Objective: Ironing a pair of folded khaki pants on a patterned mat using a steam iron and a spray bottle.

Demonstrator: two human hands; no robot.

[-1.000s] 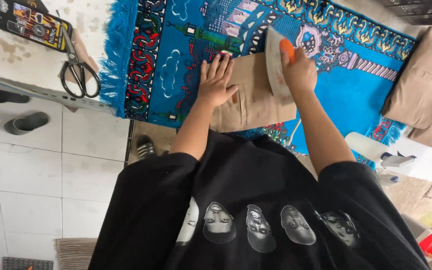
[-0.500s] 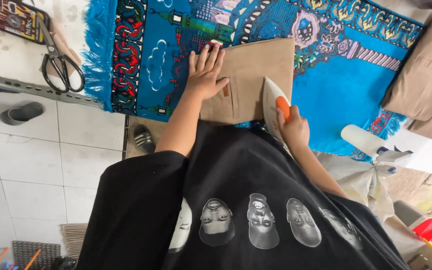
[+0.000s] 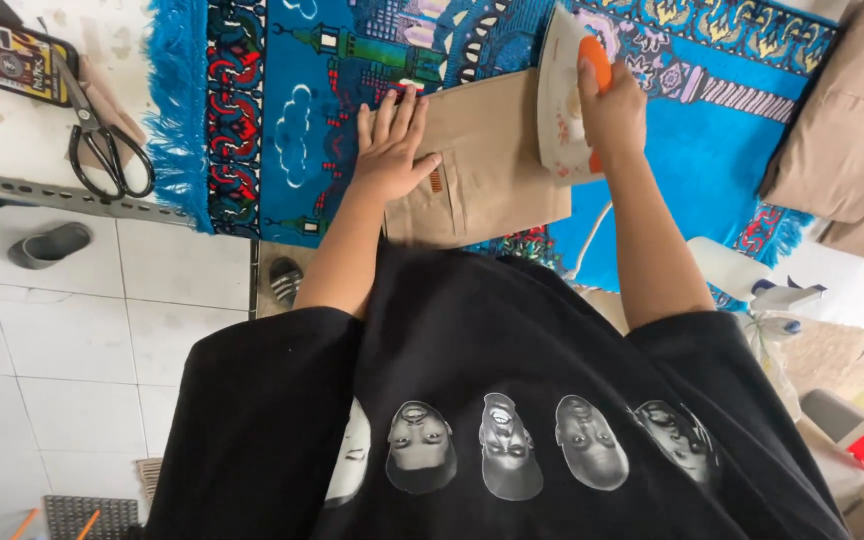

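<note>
A tan folded garment (image 3: 492,160) lies on a bright blue patterned rug (image 3: 282,120) spread over the table. My left hand (image 3: 392,150) rests flat on the garment's left part, fingers together. My right hand (image 3: 607,105) grips the orange handle of a white clothes iron (image 3: 560,100), which stands on the garment's right edge. Its cord (image 3: 592,235) hangs down off the table's near side.
Black scissors (image 3: 102,150) and a flat dark phone-like object (image 3: 7,60) lie on the bare table at the left. More tan clothing (image 3: 842,130) is piled at the right. A white spray bottle (image 3: 742,275) stands near my right elbow. A grey sandal (image 3: 47,245) sits on the tiled floor.
My right hand has pushed the iron away from me, from the garment's near right corner to its far right edge. My left hand stayed pressed on the garment.
</note>
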